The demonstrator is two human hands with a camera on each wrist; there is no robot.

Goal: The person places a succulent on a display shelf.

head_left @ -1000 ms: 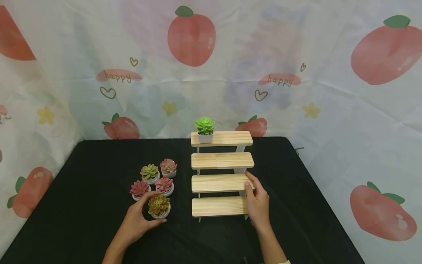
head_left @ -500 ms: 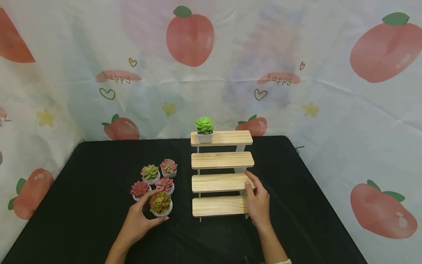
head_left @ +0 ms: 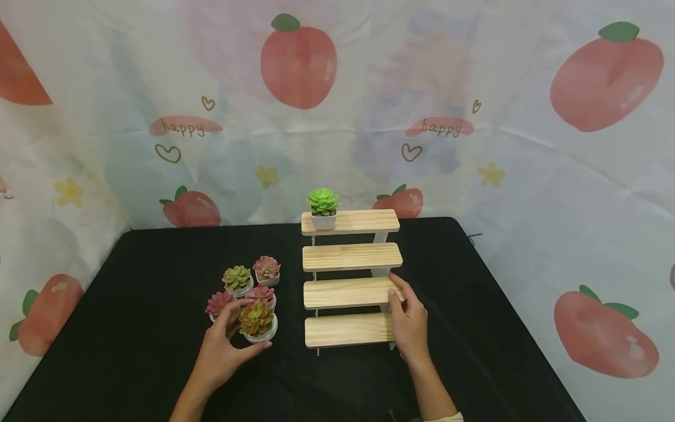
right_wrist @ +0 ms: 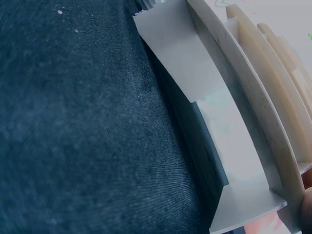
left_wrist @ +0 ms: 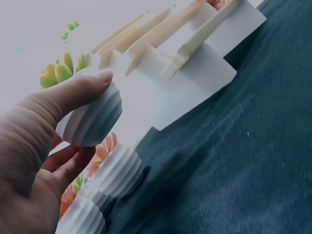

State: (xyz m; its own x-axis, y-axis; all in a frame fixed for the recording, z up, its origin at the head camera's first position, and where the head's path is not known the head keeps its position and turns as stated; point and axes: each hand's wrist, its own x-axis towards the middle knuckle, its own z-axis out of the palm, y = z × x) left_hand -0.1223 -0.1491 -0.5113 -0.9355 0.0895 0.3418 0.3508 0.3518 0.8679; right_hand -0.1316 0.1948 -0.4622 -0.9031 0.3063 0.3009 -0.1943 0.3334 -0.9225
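My left hand [head_left: 222, 350] grips a potted succulent [head_left: 256, 318] with orange-green leaves, thumb and fingers around its ribbed white pot [left_wrist: 95, 117]. In the left wrist view this pot is up above the other pots, clear of the black cloth. A four-step wooden shelf [head_left: 348, 293] with white side supports stands to its right. My right hand [head_left: 411, 328] holds the shelf's right end near the two lower steps, its thumb on the wood. A bright green succulent [head_left: 323, 203] in a square white pot sits at the left of the top step. Only a sliver of my right hand [right_wrist: 307, 209] shows in the right wrist view.
Several other potted succulents cluster left of the shelf: a yellow-green one [head_left: 237, 278], a pink one [head_left: 266, 268] behind, and two more reddish ones partly behind my left hand. Black cloth [head_left: 132, 328] covers the table. A fruit-printed curtain [head_left: 369, 88] hangs behind.
The orange-green succulent in my left hand has risen slightly and shifted a little right, now overlapping the pink one behind it more. My right hand stays on the shelf.
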